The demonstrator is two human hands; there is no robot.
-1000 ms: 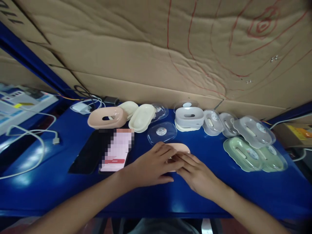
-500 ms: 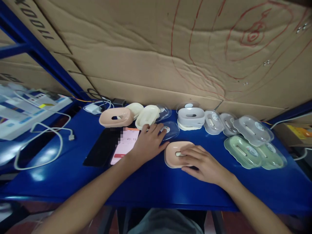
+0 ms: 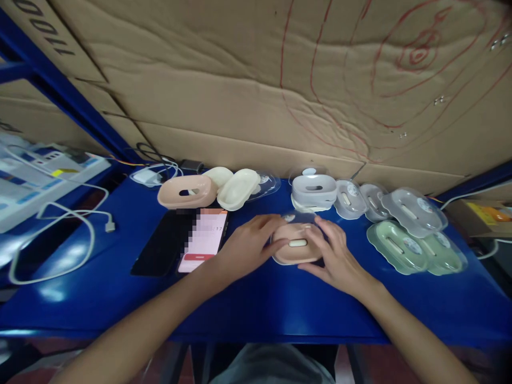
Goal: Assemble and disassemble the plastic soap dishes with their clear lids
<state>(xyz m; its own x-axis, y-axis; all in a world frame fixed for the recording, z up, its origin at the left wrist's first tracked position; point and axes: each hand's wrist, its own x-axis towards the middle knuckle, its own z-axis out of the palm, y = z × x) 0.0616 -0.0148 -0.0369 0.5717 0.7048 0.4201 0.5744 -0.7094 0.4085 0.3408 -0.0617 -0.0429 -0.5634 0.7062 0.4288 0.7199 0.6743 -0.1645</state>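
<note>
A pink soap dish [image 3: 296, 246] with a slot in its middle sits on the blue table [image 3: 120, 298] in front of me, and a clear plastic lid [image 3: 299, 217] rests on its far edge. My left hand [image 3: 248, 246] grips the dish's left side, fingers curled round it. My right hand [image 3: 335, 255] wraps the right side, fingers on the lid and rim. Both hands hold the dish and lid together.
Behind lie a pink dish [image 3: 184, 192], cream pieces [image 3: 237, 188], a grey dish stack [image 3: 313, 190], clear lids [image 3: 412, 211] and green dishes [image 3: 416, 247]. A phone [image 3: 204, 239] lies left on a black slab. A white cable [image 3: 52, 234] loops at the far left. Cardboard [image 3: 256, 80] backs the table.
My left hand picked the clear lid up from behind the pink dish and brought it onto the dish. My right hand shifted from the dish's top to its right side.
</note>
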